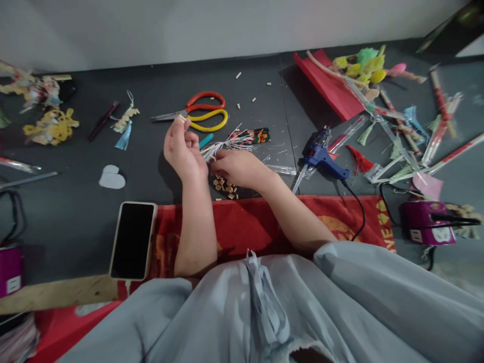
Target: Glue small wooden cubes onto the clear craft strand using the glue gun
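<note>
My left hand is raised over the table with its fingers curled, pinching a small pale piece at the fingertips. My right hand is low over the table, fingers bent and pressed together; what they hold, if anything, is hidden. Just below it lies a pile of small tan pieces. A bundle of thin white strands spreads out beside its fingers, in front of a dark patterned strip of cloth. Beyond my left hand rest scissors with one red and one yellow handle.
A blue glue gun with a cord lies right of my hands. Further right are a red folder and several wrapped sticks and tassels. A phone, a white heart-shaped cutout and a blue-tasselled ornament are on the left.
</note>
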The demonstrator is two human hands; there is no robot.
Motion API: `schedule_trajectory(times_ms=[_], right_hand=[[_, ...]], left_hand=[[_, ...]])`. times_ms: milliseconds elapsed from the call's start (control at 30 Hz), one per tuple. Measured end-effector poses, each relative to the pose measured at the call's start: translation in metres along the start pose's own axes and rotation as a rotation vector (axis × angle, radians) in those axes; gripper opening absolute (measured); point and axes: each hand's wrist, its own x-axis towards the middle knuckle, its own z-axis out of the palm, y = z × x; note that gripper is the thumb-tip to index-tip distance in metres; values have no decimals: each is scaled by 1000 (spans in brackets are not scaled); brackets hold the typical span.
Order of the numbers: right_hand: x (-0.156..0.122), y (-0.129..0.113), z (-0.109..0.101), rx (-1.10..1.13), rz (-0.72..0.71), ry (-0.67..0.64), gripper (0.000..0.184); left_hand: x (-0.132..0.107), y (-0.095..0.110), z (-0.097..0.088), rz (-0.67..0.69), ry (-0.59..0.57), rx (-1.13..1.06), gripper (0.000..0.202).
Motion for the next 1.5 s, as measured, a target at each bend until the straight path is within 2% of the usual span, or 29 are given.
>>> schedule_trajectory(times_ms=[233,433,600,733,900,1000,1100,1233,1400,1500], right_hand=[[-1,0,-2,-73,-5,13,24],[0,-1,1,-110,4,7,23],[-1,6,-1,-64,-31,47,26],[-1,13,-6,-4,5,66,25],[-1,10,-8,49,-23,53,24],[-2,5,-10,98,-40,10,21],[-3,1,-15,145,-73,-108,19],[-5,-5,-20,73,-70,-204,19],[-6,-14,-22,-65,-25,-197,20],[-7,-17,-23,-100,-23,-170,23]], left_hand=[[-1,-2,0,86,-87,-35,10],[2,-6,1,3,-59,80,21],[-1,-5,3,53,-56,88,12],[-4,-3,5,97,-75,86,8],[-10,0,8,132,-84,78,7],[-11,1,8,124,-72,79,7],[-8,0,7,75,-65,86,6],[-1,-5,2,17,-66,123,9],[8,-11,-4,119,-125,156,15],[11,-14,-6,130,-139,140,19]])
